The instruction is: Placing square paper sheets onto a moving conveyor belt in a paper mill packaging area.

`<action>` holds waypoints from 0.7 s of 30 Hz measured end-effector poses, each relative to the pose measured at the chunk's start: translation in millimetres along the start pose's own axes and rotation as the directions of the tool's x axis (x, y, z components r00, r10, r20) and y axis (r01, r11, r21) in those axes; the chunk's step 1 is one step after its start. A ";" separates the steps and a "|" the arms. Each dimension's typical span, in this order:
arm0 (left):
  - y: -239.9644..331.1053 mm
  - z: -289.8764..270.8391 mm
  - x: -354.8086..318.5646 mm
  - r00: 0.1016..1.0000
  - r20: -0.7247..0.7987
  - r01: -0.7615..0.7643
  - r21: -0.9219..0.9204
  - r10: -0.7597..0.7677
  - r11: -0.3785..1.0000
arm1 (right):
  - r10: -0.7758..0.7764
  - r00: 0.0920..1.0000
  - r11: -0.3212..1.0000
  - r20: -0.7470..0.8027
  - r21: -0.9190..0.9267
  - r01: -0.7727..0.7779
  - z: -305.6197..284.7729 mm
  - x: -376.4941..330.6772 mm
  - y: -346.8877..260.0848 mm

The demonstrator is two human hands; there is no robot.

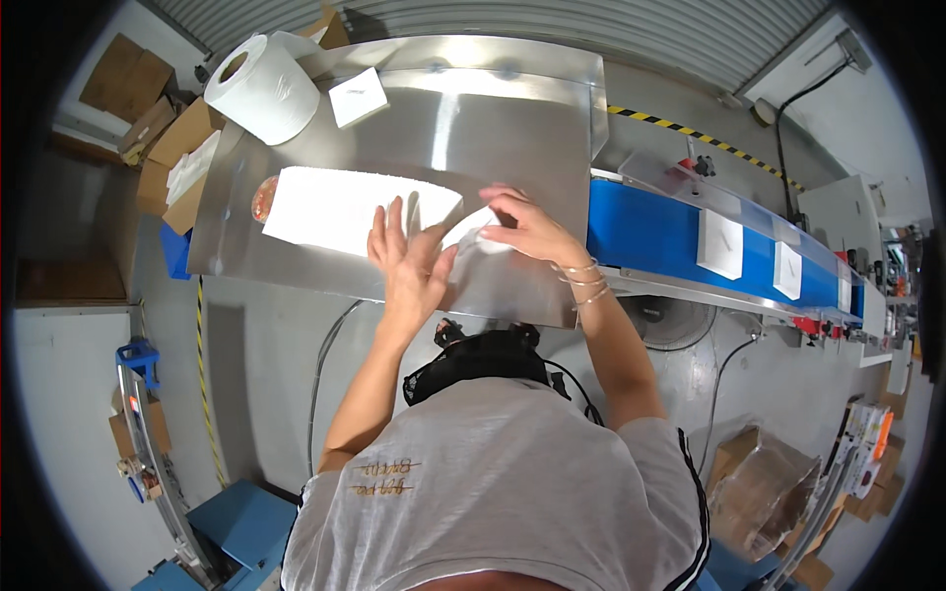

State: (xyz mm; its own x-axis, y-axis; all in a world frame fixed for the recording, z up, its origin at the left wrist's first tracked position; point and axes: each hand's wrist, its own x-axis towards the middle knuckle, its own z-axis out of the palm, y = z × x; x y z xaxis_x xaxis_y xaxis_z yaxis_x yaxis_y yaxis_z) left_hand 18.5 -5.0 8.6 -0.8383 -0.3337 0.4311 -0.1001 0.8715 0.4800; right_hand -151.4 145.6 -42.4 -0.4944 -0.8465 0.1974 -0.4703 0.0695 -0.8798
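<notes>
A long strip of white paper towel lies across the steel worktable. From under its left end peeks a rounded reddish-brown thing; the rest of that thing is hidden. My left hand rests on the strip near its right end, fingers spread and thumb apart. Just to the right, my right hand pinches a raised white paper flap between thumb and fingers. Whether this flap joins the strip I cannot tell.
A big white paper roll stands at the table's back left, beside a small square white box. Open cartons sit left of the steel table. On the right, a blue conveyor carries several flat white boxes under a clear guard.
</notes>
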 end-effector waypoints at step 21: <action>-18.3 -3.4 -3.8 1.000 -0.009 0.008 -0.022 -0.008 1.000 | 0.160 0.987 0.987 -0.012 -0.017 -0.160 3.4 19.0 -28.5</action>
State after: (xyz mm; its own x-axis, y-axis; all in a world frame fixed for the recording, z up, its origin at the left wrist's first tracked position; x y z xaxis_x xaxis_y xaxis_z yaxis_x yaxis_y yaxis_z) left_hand 25.3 -20.9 0.8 -0.8328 -0.3437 0.4338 -0.0946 0.8607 0.5003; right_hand -144.9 125.7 -15.0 -0.5720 -0.8181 0.0596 -0.3977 0.2131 -0.8924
